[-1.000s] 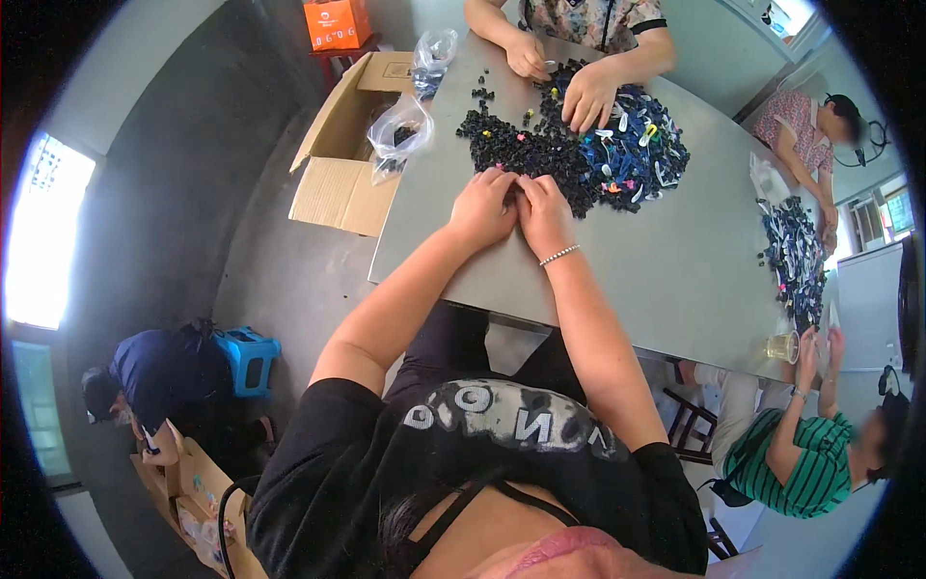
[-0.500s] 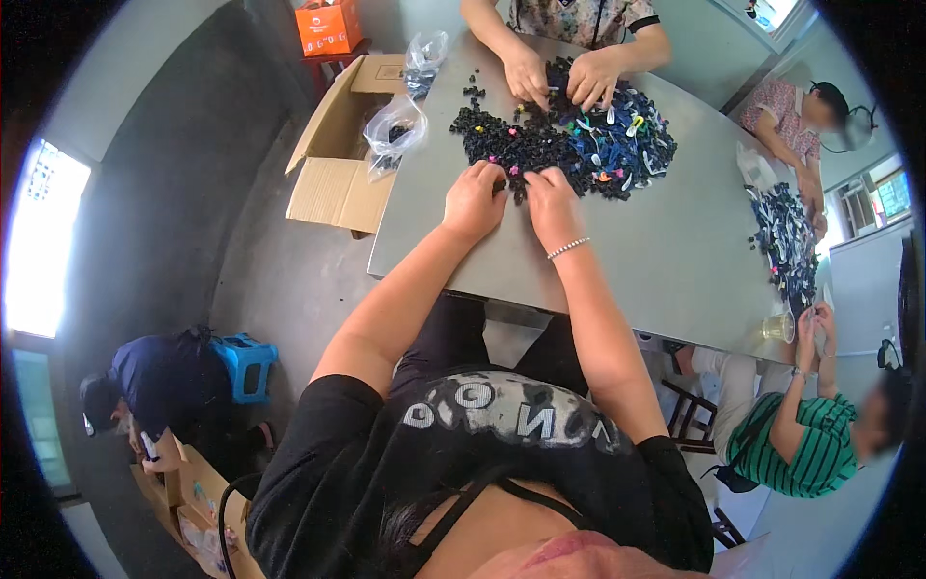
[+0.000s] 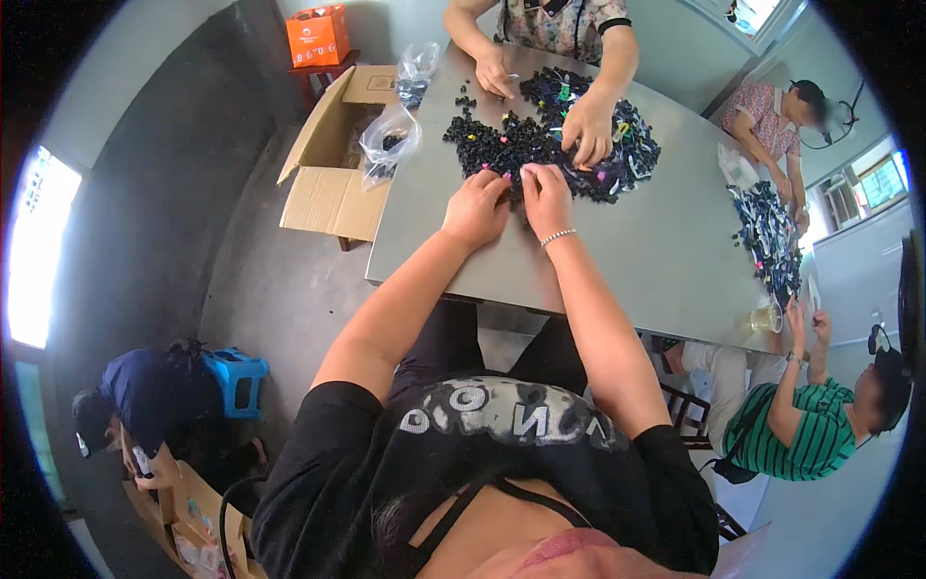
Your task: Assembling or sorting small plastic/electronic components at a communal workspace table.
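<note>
Presently | black pieces [image 3: 478, 141] just beyond left fingers [image 3: 489, 181] and right fingers [image 3: 543, 176] | both curled, whether clamped unclear

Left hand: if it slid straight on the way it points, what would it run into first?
The left hand would probably meet the black pile first; it seems to be at the near edge, though actual contact is hard to judge.
</note>
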Demonstrator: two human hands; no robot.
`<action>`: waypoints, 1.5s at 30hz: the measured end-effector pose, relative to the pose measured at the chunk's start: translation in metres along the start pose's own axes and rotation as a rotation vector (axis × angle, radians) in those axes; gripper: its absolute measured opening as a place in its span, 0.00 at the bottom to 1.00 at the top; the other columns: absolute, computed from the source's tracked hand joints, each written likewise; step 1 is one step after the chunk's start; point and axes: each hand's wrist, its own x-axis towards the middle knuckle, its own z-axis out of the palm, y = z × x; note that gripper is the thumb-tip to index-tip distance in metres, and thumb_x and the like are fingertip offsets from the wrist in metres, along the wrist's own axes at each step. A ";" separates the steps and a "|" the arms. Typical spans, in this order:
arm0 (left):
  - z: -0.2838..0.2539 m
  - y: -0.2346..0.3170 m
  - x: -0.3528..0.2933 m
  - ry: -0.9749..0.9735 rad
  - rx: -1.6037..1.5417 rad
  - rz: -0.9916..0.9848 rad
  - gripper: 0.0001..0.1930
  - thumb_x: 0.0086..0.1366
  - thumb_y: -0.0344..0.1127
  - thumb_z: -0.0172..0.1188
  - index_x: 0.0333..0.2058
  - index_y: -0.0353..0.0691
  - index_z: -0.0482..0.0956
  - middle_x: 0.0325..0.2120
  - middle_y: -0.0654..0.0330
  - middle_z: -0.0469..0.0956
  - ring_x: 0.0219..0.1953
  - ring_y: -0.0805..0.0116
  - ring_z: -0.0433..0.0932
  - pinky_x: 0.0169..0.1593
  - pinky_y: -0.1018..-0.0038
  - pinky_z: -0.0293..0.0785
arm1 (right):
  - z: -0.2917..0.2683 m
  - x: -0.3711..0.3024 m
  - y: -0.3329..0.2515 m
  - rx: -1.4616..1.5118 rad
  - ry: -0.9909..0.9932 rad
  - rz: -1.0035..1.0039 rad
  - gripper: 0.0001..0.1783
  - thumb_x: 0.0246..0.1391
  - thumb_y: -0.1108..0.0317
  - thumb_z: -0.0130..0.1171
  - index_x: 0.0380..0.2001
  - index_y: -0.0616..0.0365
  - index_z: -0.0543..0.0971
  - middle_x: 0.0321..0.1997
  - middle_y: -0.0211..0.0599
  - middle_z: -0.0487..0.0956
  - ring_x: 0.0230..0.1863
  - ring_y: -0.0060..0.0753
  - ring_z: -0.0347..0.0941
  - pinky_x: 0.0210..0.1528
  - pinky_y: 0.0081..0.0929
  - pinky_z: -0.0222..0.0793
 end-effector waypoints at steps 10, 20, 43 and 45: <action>-0.004 0.011 -0.001 -0.108 -0.164 0.028 0.18 0.49 0.41 0.64 0.36 0.38 0.72 0.33 0.53 0.75 0.36 0.50 0.76 0.39 0.60 0.74 | 0.036 0.024 -0.020 0.207 0.082 0.480 0.10 0.54 0.66 0.59 0.29 0.63 0.79 0.22 0.36 0.76 0.21 0.28 0.71 0.26 0.28 0.67; 0.026 -0.027 0.008 0.109 -0.295 -0.111 0.06 0.56 0.34 0.58 0.32 0.40 0.79 0.31 0.54 0.77 0.35 0.52 0.77 0.38 0.61 0.74 | -0.013 0.002 0.015 0.505 -0.049 0.908 0.09 0.54 0.69 0.61 0.38 0.60 0.80 0.22 0.23 0.74 0.19 0.14 0.65 0.20 0.15 0.59; 0.008 0.004 0.002 0.036 -0.178 -0.171 0.09 0.57 0.27 0.56 0.38 0.37 0.77 0.35 0.52 0.76 0.39 0.52 0.76 0.44 0.63 0.73 | -0.001 -0.005 -0.013 -0.326 -0.400 0.200 0.12 0.51 0.64 0.56 0.38 0.55 0.72 0.35 0.45 0.72 0.32 0.51 0.74 0.33 0.46 0.71; 0.003 0.011 0.001 -0.029 -0.158 -0.174 0.10 0.56 0.28 0.57 0.38 0.37 0.77 0.35 0.52 0.77 0.38 0.53 0.76 0.43 0.64 0.72 | -0.004 0.000 -0.013 -0.342 -0.445 0.231 0.11 0.51 0.63 0.56 0.37 0.54 0.72 0.34 0.44 0.72 0.31 0.50 0.75 0.32 0.46 0.71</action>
